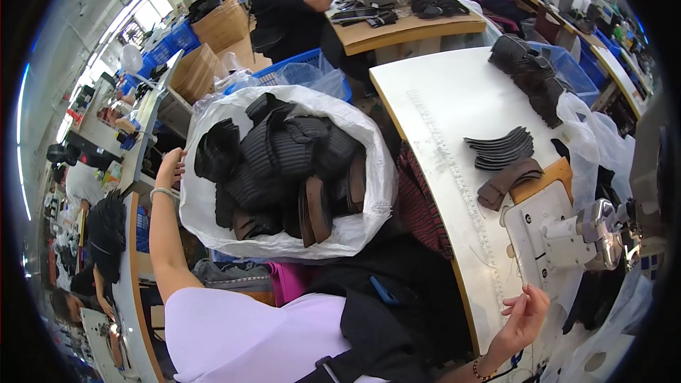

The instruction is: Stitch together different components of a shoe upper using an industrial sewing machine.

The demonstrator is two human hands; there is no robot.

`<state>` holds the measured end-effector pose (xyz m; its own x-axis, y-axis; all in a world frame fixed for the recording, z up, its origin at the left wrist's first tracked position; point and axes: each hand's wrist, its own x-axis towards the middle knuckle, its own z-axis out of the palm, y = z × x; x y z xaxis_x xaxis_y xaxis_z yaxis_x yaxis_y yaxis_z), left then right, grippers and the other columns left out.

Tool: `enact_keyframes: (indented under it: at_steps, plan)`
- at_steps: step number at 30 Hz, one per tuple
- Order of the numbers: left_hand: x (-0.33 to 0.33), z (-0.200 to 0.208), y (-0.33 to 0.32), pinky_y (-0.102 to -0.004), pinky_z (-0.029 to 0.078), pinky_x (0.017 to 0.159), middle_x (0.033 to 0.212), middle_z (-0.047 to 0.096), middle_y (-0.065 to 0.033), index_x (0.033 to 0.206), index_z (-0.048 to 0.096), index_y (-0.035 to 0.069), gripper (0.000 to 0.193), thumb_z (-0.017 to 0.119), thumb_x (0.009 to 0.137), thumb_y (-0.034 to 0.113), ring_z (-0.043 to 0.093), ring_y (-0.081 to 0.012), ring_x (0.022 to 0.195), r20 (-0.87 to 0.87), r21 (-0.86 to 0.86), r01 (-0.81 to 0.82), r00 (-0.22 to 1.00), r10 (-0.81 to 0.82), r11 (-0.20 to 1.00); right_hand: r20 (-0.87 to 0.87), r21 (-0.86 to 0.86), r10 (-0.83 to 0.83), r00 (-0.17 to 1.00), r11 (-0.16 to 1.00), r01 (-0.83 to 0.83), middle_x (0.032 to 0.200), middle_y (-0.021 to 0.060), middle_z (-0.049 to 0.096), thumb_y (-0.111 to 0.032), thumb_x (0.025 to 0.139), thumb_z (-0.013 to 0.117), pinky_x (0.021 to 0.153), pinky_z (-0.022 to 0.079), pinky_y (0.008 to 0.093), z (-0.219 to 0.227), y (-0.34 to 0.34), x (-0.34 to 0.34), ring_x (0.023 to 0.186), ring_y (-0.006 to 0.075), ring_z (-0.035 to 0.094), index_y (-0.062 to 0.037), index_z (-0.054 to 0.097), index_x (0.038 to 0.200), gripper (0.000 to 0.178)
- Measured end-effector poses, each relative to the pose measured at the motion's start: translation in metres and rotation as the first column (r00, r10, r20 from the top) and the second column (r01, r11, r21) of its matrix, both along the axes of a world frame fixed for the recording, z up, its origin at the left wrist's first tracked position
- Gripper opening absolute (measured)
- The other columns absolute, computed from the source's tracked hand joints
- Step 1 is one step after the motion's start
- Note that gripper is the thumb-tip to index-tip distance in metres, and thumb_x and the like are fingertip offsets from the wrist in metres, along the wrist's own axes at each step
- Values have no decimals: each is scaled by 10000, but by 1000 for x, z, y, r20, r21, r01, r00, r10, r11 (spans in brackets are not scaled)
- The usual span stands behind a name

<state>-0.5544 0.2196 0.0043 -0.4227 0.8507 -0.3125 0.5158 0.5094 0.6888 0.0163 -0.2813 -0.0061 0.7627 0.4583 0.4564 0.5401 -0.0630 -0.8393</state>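
Observation:
A large white woven sack [381,163] stands before me with its mouth spread wide. It is heaped with bundles of black ribbed fabric strips [301,143], some with brown faces [317,213]. On the left, my left arm is stretched out, and my left hand [170,169] has its fingers bent over the sack's rim. My right hand [523,318] hovers by the front of the sewing machine [567,237], its fingers loosely bent and apart, nothing visible in them. Beyond the machine plate lie a fanned stack of black ribbed strips [499,149] and a folded brown strip [509,183].
The white worktable [433,135] curves along my right, carrying a pile of dark pieces [528,74] at its far end. A clear plastic bag [592,135] hangs at its right edge. Blue crates [333,78] stand behind the sack. A co-worker in dark clothes [284,10] is at a table ahead.

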Motion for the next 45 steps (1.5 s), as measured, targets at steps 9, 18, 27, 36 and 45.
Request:
enact_keyframes:
  at_steps: [9,18,27,36,45]
  plan:
    - [285,117,-24,-281,485,794,938,680,-87,949,682,-9,203,487,891,-6,646,-178,876,-621,737,670,722,-306,88,128,-14,-347,929,936,351,1021,115,567,77,896,515,611,446,224,17,-27,14,702,134,578,17,610,1064,202]
    - [596,44,-149,-385,505,825,1043,632,-150,1055,660,6,254,623,863,169,617,-324,957,-722,418,708,-121,-681,-569,382,-234,-585,715,688,687,1047,151,587,52,875,536,870,451,371,35,-58,22,975,315,574,6,601,1097,236]
    - [636,-19,-205,-432,479,744,980,532,-190,1051,605,-19,522,678,833,450,557,-351,905,-813,271,773,-136,-566,-574,533,-385,-566,629,500,776,1126,176,598,-74,914,556,886,477,402,22,-87,76,1049,350,578,13,576,1151,253]
    - [641,-17,-204,-371,480,701,887,544,-124,954,552,-24,385,719,830,300,573,-274,789,-498,460,799,-127,-858,-386,179,-705,-394,902,588,397,978,179,669,-396,871,664,752,500,337,35,-70,107,720,243,622,38,603,1154,522]
    - [619,17,-208,-199,401,563,714,539,12,920,541,20,204,648,919,193,473,-52,597,230,664,747,-155,-961,39,-64,21,-689,722,722,691,811,28,597,-143,906,656,567,471,199,47,-70,53,677,50,541,2,575,980,182]
